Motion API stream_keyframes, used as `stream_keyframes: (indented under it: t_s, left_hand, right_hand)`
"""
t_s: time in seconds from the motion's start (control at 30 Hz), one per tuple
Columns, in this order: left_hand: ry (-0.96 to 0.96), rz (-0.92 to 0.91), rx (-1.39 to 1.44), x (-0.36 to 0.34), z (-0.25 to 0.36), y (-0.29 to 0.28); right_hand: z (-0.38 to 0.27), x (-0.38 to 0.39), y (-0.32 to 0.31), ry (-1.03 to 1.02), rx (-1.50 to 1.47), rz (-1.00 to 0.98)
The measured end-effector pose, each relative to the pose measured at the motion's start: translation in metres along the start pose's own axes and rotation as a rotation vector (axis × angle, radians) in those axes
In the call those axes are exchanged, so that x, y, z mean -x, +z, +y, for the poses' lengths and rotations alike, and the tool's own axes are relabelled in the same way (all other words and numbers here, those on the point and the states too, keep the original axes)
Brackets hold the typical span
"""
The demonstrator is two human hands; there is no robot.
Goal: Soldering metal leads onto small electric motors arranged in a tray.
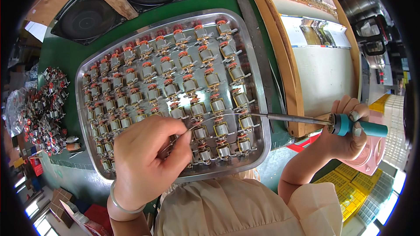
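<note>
A: Head view, the left hand first?

B: Left hand (151, 157), one: thumb and forefinger pinching a thin wire (211, 117), the other fingers curled in toward the palm. The wire bows rightward from the fingertips, presumably gripped with a free length ahead so its end can be steered while the fingers keep clear of hot metal.

A: The right?

B: Right hand (350, 124), one: fingers and thumb closed round the teal handle of a soldering iron (299, 119). Shaft points left, toward the left fingertips; held by the handle, probably, because the shaft runs hot. Whether tip and wire touch cannot be told.

A: And between the fingers?

B: Metal tray (263, 142), one, beneath the left fingers and reaching beyond them. In it, small metal components (212, 80), many, in rows, likely spaced so each can be reached singly. Loose pile of components (48, 109), one, well to the left of the left fingers. Wooden frame (288, 70), one, beyond the right fingers and to their left.

A: Pose?

B: Left: back of the hand upward, wrist bent over the tray's near side, forearm from below. Right: elbow bent, forearm angled up and outward, hand outside the tray, handle lying nearly level.
</note>
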State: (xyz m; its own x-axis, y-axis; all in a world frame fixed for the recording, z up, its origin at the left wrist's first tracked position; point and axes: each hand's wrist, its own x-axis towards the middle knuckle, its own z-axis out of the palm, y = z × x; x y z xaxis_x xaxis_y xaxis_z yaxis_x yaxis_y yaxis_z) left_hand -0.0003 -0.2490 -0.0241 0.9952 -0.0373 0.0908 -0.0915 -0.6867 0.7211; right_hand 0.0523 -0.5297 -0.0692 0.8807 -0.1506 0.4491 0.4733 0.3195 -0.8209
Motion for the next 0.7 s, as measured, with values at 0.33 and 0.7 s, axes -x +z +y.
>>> stream_keyframes:
  t_s: [0.33, 0.7]
  left_hand:
    - [-0.089, 0.057, -0.029, 0.019, -0.015, -0.015]
    - [-0.079, 0.033, 0.009, 0.017, -0.013, -0.014]
  right_hand:
    - [0.004, 0.006, 0.025, 0.005, -0.056, -0.107]
    - [0.007, 0.006, 0.027, 0.027, -0.054, -0.118]
